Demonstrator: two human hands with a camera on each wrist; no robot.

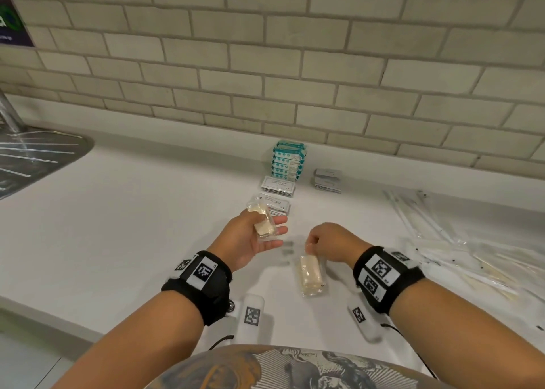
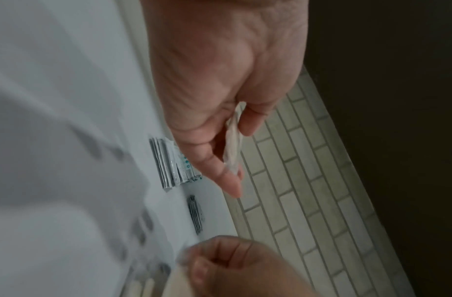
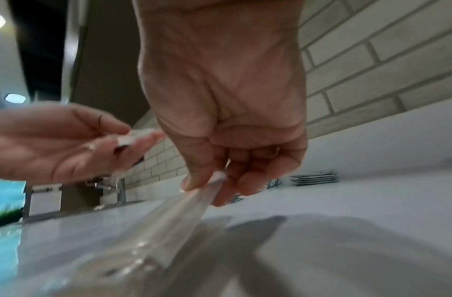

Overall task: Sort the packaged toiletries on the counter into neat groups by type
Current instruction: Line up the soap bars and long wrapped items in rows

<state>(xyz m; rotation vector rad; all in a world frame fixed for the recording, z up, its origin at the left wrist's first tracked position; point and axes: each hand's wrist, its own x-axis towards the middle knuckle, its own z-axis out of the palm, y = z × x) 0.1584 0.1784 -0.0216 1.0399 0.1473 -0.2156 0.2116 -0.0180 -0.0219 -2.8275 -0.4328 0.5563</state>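
over the counter (image 1: 147, 211): left hand (image 1: 253, 241) cradling one sponge pack (image 1: 264, 225) under its thumb, right hand (image 1: 333, 242) pinching another (image 1: 309, 273); next, likely grouping both together.

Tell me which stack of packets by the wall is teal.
The teal stack nearest the tiled wall; the white sachet stacks sit in front of it, the grey stack to its right.

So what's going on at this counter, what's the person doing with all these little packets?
A person is sorting packaged toiletries on a white counter. The left hand holds a small cream item in clear plastic wrap; the right hand pinches the end of a similar, larger clear-wrapped cream packet. Near the tiled wall sit neat piles already: teal-and-white packs, flat white sachets and grey sachets. Long clear-wrapped items lie loose at the right.
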